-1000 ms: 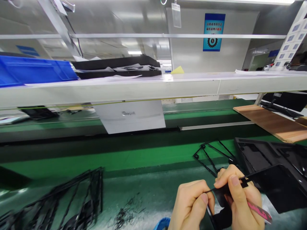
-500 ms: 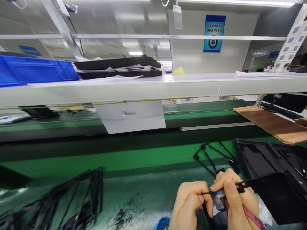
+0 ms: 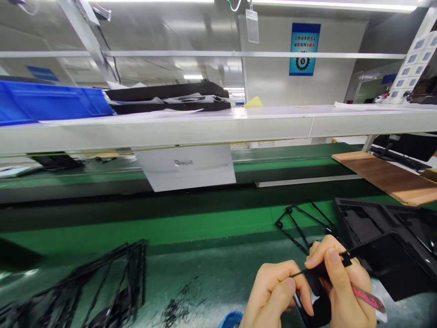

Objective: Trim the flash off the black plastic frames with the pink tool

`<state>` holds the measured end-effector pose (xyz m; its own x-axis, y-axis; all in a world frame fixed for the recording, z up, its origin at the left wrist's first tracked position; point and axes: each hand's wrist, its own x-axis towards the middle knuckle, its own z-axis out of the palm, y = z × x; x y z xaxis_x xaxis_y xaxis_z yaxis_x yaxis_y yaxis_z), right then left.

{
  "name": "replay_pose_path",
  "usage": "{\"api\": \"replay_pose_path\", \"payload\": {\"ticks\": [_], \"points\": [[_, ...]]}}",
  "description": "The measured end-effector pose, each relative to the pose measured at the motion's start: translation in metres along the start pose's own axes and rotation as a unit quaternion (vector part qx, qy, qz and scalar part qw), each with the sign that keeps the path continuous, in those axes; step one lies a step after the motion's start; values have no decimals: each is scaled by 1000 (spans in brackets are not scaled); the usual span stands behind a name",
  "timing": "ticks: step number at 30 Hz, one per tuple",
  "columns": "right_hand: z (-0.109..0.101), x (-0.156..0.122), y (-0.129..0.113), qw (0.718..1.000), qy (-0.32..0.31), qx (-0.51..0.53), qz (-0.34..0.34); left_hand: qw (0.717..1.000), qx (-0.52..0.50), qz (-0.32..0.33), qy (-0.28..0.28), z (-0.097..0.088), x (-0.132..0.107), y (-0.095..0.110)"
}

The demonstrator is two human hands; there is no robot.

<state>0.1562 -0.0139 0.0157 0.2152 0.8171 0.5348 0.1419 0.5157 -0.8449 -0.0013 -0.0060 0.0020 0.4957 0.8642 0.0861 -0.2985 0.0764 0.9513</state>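
Observation:
Low at the right, both my hands work on a thin black plastic frame part [image 3: 382, 262]. My left hand [image 3: 275, 294] pinches a thin black strip of that part between thumb and fingers. My right hand [image 3: 341, 284] is closed on the same part at its small square tab, and a pink-handled tool [image 3: 370, 300] sticks out from under its fingers. A loose black frame [image 3: 300, 223] lies on the green belt just beyond my hands.
A black moulded tray [image 3: 385, 218] sits at the right, with a wooden board [image 3: 385, 175] behind it. A pile of black frames [image 3: 85, 287] and black scraps [image 3: 180, 305] lie at the lower left. A white shelf [image 3: 218, 125] overhead carries a blue bin [image 3: 51, 100] and black trays [image 3: 167, 95].
The hands and the black part dipped slightly and then came back up. The grip on the part stays the same.

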Motion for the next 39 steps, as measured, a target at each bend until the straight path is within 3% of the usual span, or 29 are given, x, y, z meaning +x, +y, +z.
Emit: {"api": "replay_pose_path", "payload": {"ticks": [4, 12, 21, 33, 39], "points": [[0, -4, -2, 1000, 19, 7, 15, 999, 20, -19, 25, 4, 1, -1], [2, -12, 9, 997, -10, 56, 61, 999, 6, -42, 26, 8, 7, 8], [-3, -1, 1, 1000, 11, 13, 13, 999, 29, -31, 21, 9, 3, 7], [1, -11, 7, 997, -22, 32, 59, 996, -31, -72, 42, 11, 8, 16], [-3, -14, 11, 998, -33, 3, 48, 994, -64, -59, 74, 10, 6, 14]]}}
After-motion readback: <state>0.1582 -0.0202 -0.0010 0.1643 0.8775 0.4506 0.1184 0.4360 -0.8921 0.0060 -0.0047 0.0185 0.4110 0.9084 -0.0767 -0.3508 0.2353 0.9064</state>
